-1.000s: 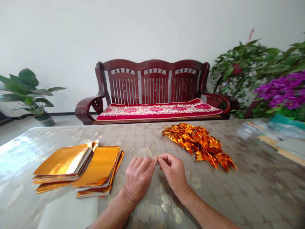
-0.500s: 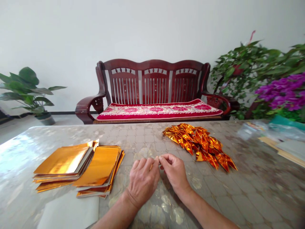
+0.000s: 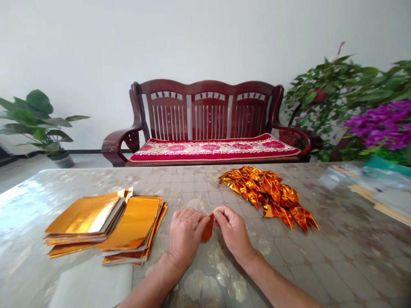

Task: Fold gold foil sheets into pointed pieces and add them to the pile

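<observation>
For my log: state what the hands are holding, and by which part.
A small tapered orange foil piece, its upper end pinched between the left hand and the right hand.

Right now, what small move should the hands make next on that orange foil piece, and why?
Probably press its fold firmer: the left hand and right hand pinch the top of the small orange foil piece between them, its pointed end hanging free, and it looks like the folded foil triangles lying beyond the right hand.
</observation>
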A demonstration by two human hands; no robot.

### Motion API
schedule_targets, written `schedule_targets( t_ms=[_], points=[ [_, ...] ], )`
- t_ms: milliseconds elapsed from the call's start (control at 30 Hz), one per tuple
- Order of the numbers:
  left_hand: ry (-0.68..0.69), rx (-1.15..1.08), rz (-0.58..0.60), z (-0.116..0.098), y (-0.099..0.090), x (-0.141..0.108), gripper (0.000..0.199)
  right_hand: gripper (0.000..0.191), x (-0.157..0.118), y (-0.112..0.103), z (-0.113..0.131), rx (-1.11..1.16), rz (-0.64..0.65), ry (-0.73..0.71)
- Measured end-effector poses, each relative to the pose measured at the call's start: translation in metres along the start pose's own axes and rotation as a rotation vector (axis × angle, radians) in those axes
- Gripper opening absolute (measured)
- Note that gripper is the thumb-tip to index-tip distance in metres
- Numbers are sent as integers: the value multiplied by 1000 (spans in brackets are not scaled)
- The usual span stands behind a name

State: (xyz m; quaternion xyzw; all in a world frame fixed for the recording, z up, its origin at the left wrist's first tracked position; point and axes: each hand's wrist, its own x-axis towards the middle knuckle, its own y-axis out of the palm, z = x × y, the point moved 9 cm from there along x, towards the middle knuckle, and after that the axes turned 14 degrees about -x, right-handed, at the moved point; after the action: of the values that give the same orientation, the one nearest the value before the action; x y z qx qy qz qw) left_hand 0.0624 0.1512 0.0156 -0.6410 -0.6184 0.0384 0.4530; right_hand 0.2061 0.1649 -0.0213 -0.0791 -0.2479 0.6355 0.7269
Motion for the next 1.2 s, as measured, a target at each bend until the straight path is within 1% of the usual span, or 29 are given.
schedule_targets(
  t_ms=[133,333,433,567,667,767,900,1000,1200],
  points=[
    [-26,-10,-4,4,1,-1,25,28,-3,0,2,44,31,-1],
    [-27,8,0,4,0,0,28,20,-4,3,5,64,51,10],
    [19,42,-11,-3,-2,-1,29,22,-4,3,6,81,51,28],
    [126,92,-41,-18,-6,-3,20,26,-4,1,6,104,47,62],
    [148,88,-47,-22,-7,-5,15,28,-4,-1,6,99,36,79],
    [92,33,-38,-15,-5,-4,17,28,-4,-1,5,80,26,86],
    [-37,-72,-20,-2,0,-3,19,26,-4,1,2,76,20,109],
    [-112,-130,-24,6,3,-4,20,23,-5,4,1,79,21,97],
    [-184,-164,-24,14,5,-5,18,21,-5,2,1,61,1,79]
  ],
)
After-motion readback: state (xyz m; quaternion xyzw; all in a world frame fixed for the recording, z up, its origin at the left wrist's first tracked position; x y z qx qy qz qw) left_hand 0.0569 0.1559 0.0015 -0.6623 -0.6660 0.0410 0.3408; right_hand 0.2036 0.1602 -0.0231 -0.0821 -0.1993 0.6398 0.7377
